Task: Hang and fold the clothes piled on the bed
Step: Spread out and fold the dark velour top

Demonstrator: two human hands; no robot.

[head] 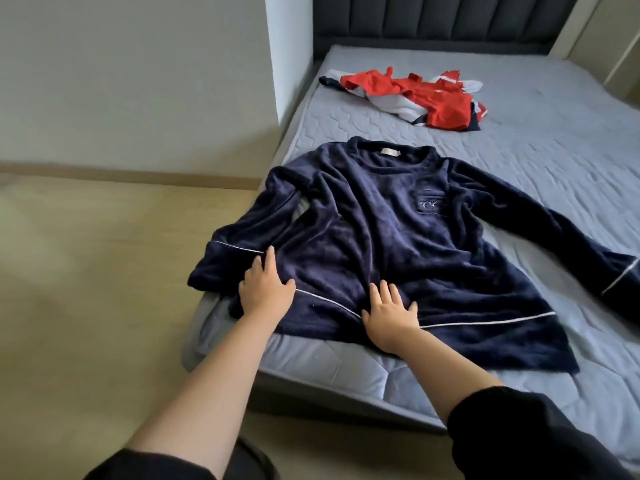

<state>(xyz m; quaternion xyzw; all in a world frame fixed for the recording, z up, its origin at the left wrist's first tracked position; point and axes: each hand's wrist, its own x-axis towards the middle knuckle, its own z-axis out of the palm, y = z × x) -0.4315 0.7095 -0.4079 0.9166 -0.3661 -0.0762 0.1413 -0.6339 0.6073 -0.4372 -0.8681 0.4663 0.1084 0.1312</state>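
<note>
Navy top (398, 230) x1 — 2 hands (266, 289) (388, 317) flat

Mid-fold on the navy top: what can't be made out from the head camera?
Navy top: one cuff cut off by the head view's right edge.
Neck label: head view, too small to read.
Red and white pile: head view, crumpled, garment count unclear.
Hem piping: head view, partly hidden under left hand and right hand.

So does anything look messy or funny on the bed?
A little. The navy top lies flat under the left hand and right hand, but the sleeve by the left hand is bunched up and pokes past the edge of the bed. Farther up, the red and white clothes sit in a crumpled heap.
</note>
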